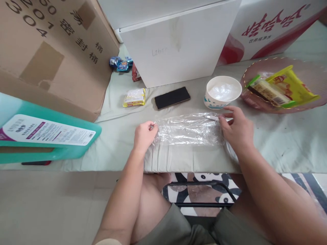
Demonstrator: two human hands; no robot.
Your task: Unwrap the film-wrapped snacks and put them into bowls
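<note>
A clear, wrinkled plastic bag [187,131] lies stretched sideways on the cloth-covered table. My left hand [145,135] pinches its left end between thumb and fingers. At the other end, my right hand [238,129] has thumb and index finger closed on the bag, beside a small white strip [211,117]. Partly hidden under my right hand is a curved whitish object [230,151] whose kind I cannot make out. Just behind that hand stands a white paper bowl [216,102] with crumpled clear plastic inside.
Behind the bag lie a black phone [172,98] and a yellow-edged snack packet [134,97]. A pink bowl [255,69] of packets stands right. Cardboard box [74,78], white box [178,51] and red-white carton [270,34] line the back. A green jug [87,136] lies left.
</note>
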